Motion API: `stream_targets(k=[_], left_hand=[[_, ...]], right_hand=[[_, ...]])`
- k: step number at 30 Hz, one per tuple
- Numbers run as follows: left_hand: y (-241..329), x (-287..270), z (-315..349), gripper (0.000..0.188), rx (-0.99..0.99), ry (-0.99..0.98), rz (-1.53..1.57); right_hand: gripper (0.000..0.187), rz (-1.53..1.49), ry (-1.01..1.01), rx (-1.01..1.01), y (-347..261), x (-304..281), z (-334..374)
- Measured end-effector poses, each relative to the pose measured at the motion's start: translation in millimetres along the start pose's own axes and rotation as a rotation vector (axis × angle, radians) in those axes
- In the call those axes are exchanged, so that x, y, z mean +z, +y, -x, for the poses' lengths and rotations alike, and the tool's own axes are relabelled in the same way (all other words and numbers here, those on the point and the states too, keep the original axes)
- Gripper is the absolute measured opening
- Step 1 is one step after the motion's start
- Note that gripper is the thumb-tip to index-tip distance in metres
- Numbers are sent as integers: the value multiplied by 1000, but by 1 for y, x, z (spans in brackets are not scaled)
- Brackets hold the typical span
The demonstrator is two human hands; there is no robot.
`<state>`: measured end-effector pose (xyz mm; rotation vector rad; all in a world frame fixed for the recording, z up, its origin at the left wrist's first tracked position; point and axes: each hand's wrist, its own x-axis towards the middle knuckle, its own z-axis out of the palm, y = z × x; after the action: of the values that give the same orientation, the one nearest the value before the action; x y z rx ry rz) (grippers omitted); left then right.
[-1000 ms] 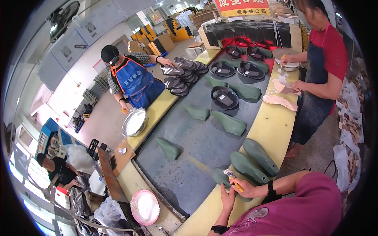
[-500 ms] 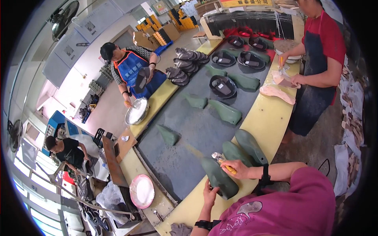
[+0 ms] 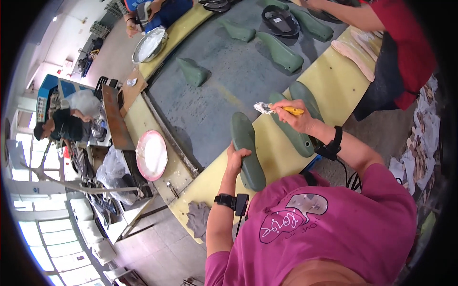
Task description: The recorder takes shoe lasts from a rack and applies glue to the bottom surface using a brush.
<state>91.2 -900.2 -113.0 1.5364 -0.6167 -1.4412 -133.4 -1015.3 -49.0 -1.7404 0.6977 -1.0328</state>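
Observation:
My left hand (image 3: 237, 157) is closed around the side of a green shoe last (image 3: 247, 148), its long flat face turned up, over the yellow table edge in front of me. Between the fingers of my right hand (image 3: 299, 117) is a brush (image 3: 291, 110) with a yellow handle. White paste clings to its bristles, which hang in the air to the upper right of the held last, apart from it. Just behind that hand lie two more green lasts: the nearer one (image 3: 292, 131), with a hole at its end, and another (image 3: 305, 97) beside it.
A pink-rimmed basin (image 3: 165, 162) of white paste stands on the left ledge, near a grey cloth (image 3: 197, 220). More green lasts (image 3: 281, 52) lie on the dark belt (image 3: 214, 109). Co-workers stand at far left, beside a metal bowl (image 3: 161, 47), and at right, near pale insoles (image 3: 353, 59).
The view has swung downward. My right hand has drawn the brush up and away from the held last. The last now stands more lengthwise to me, still in my left hand.

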Motion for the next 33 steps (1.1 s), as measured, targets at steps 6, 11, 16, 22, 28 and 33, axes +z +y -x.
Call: stream_targets(k=[6,11,16,22,28,33], left_hand=[[16,-4,19,65,8,-302,-57],[14,-18,16,62,-18,-306,117],[16,-31,-32,56,-68,-250,311],[36,-45,-144,47,-104,16,269],[39,-25,-228,60,177,207,-160],[22,-13,-247,75,160,443,-605]], right_hand=[[15,-202,-69,71,-5,22,-23],[21,-141,-145,162,26,21,-26],[15,91,-280,441,39,0,-4],[10,466,-301,-190,32,-6,29],[17,603,-311,-156,32,0,67],[22,583,-188,-85,44,0,79]])
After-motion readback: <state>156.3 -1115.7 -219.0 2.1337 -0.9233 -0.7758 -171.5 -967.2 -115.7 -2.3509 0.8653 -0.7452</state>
